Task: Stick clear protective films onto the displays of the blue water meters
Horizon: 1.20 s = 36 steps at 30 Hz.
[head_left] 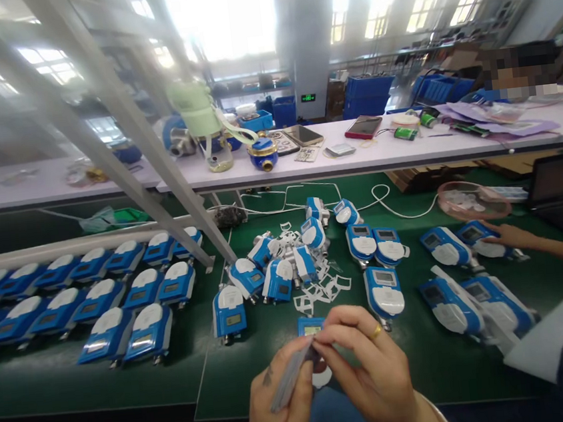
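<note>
My left hand (274, 403) is closed around a thin stack of grey sheets (290, 379), which tilts up to the right. At its upper end the fingers of my right hand (373, 369) pinch the edge; whether a single sheet is parted there I cannot tell. Right behind my hands lies a blue-and-white water meter (310, 324) with a small display, mostly covered by my fingers. Beyond it are a cluster of similar meters (277, 280) and a loose pile of white cut-out frames (322, 287). One more meter (384, 291) lies to the right of my hands.
Rows of meters (103, 290) fill the left bench. At right, a co-worker's hand (508, 235) touches a meter; their other hand holds a white sheet (551, 337). A slanted metal post (137, 132) rises at left. Phones and a bottle (210, 134) stand on the shelf (316, 160).
</note>
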{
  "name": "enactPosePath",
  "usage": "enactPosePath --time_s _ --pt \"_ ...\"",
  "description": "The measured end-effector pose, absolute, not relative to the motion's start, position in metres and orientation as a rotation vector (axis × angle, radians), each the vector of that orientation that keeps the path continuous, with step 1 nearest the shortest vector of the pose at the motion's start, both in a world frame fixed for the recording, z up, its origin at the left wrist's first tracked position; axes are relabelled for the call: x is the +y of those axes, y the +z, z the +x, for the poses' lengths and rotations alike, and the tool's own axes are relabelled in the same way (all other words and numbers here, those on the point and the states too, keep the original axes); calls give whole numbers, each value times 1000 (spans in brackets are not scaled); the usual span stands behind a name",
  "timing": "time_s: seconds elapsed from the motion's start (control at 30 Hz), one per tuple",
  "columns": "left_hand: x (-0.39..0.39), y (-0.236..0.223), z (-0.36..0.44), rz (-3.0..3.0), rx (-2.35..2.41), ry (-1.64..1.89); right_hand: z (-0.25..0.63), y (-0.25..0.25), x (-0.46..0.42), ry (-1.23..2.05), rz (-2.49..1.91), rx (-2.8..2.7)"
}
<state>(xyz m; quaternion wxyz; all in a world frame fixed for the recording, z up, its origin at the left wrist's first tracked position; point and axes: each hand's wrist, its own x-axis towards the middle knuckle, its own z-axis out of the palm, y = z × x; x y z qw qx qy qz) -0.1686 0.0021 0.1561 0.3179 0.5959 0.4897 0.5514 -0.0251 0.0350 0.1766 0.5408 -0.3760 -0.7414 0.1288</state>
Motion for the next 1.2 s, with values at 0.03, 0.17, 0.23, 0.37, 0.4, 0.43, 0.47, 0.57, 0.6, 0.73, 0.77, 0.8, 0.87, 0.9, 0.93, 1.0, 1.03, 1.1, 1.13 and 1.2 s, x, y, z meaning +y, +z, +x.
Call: enactPosePath --time_s 0.03,0.17,0.23,0.37,0.4,0.43,0.47,0.57,0.6,0.73,0.77,0.8,0.87,0.9,0.93,1.0,1.03,1.1,1.13,1.2 --pt "2 157 -170 1564 1279 1432 -25 179 38 302 -883 -1792" --pt "1 159 -164 1140 1286 1479 -26 179 43 124 -850 -1922" --pt "0 155 -158 798 1203 1451 -26 175 42 -25 -819 -1972" --pt "6 144 -157 383 1058 1478 -31 169 33 -197 -743 -2088" --pt "9 142 -158 340 1035 1476 -33 167 30 -165 -734 -2119" --pt "12 141 -160 313 1005 1463 -35 164 26 -100 -731 -2146" --pt "15 141 -161 303 974 1436 -38 160 23 -17 -729 -2155" --pt "23 141 -162 324 946 1369 -46 144 16 232 -674 -2109" --pt "25 140 -162 321 961 1370 -48 138 15 291 -642 -2092" --pt "38 129 -171 178 996 1433 -49 112 13 509 -548 -2004" --pt "43 124 -175 134 1005 1466 -49 105 13 570 -548 -1945" --pt "49 118 -179 98 1019 1513 -48 98 13 629 -578 -1857" --pt "61 105 -187 72 1055 1608 -50 82 13 737 -752 -1612" --pt "66 97 -188 75 1066 1624 -53 75 14 793 -865 -1477" --pt "70 89 -189 66 1063 1603 -56 69 16 854 -970 -1357" --pt "74 71 -184 -7 1026 1485 -64 59 21 980 -1118 -1177" --pt "75 61 -180 -69 1005 1421 -67 55 24 1034 -1159 -1113" --pt "75 44 -171 -186 977 1351 -69 45 36 1082 -1246 -997" --pt "75 36 -168 -225 975 1346 -68 38 45 1071 -1313 -944" --pt "77 22 -165 -259 957 1356 -59 17 68 1019 -1466 -883"
